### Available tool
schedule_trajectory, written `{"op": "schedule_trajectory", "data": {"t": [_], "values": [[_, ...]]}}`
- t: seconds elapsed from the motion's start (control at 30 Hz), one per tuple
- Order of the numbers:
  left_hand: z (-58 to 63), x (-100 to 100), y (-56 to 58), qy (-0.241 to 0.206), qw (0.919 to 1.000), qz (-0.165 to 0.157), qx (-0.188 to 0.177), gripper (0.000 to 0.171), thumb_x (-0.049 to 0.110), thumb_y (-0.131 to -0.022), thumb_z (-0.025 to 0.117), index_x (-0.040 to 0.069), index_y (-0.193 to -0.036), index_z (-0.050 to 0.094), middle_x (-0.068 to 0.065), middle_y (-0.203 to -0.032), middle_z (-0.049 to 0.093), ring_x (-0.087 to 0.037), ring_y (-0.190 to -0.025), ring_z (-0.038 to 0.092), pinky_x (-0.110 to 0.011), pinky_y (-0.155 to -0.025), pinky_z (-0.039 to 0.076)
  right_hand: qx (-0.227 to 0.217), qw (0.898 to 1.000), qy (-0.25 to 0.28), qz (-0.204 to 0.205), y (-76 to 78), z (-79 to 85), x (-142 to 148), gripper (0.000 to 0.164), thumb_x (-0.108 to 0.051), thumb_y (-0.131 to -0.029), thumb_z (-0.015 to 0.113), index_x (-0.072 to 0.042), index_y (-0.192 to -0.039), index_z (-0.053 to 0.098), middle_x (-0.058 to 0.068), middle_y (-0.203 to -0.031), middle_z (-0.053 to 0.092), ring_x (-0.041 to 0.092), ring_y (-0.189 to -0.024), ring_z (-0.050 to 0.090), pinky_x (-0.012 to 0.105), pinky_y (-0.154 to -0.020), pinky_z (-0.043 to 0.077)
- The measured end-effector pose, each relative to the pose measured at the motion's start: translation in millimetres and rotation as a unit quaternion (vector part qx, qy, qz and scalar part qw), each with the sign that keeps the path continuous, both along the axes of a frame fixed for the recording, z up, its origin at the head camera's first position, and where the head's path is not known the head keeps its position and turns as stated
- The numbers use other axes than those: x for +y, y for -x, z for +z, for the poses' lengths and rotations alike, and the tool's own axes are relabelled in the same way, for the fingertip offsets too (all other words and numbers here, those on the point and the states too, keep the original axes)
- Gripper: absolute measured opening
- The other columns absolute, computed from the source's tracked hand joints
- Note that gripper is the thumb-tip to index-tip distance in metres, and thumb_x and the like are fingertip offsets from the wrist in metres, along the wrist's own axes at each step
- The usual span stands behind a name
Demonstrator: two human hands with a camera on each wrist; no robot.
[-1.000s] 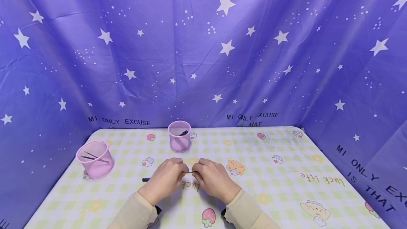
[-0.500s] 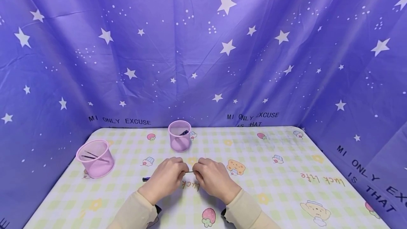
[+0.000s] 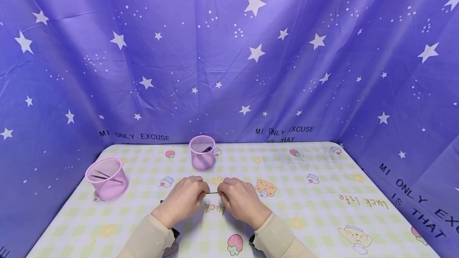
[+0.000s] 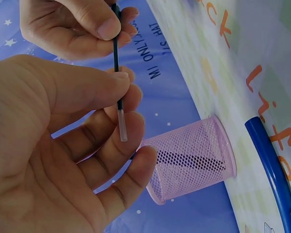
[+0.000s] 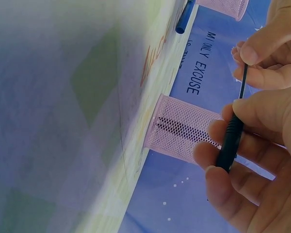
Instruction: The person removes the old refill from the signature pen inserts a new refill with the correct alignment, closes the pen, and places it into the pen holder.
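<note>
Both hands meet over the table's middle, joined by a thin dark pen refill. My left hand pinches the refill between thumb and forefinger; its translucent end sticks out past them in the left wrist view, over loosely curled fingers. My right hand grips a dark ribbed pen section, from which the refill runs toward the left hand. On the table near the left hand lies a blue pen barrel, mostly hidden behind that hand in the head view.
A pink mesh pen holder with a dark pen inside stands beyond the hands. Another, wider pink mesh holder, holding thin dark sticks, stands at the left. The checked tablecloth reaches back to a purple starry curtain.
My left hand has shifted slightly left, so more of the refill shows between the hands and more of the blue barrel is covered. The right hand has stayed nearly in place.
</note>
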State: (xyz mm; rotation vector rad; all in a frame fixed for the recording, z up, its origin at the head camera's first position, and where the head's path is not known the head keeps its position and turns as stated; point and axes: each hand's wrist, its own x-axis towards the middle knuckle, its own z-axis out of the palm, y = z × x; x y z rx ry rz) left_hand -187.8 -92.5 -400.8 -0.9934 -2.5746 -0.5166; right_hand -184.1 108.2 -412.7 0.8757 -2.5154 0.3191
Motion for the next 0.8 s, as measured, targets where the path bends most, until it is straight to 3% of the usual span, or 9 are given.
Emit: {"op": "schedule_trajectory", "data": {"t": [0.8], "values": [[4.8,-5.1,0.5,0.003,0.9999,0.011,0.008,0.018,-0.002,-0.073,0.068,0.016,-0.078,0.070,0.005,-0.076,0.061,-0.013,-0.073,0.060,-0.034,-0.068,0.048,-0.004,1.000,0.001,-0.006,0.6,0.8,0.7,0.009,-0.017,-0.087,0.064,-0.022,-0.079,0.065,-0.012,-0.073,0.052,0.008,-0.065,0.053,0.026,-0.047,0.040]]}}
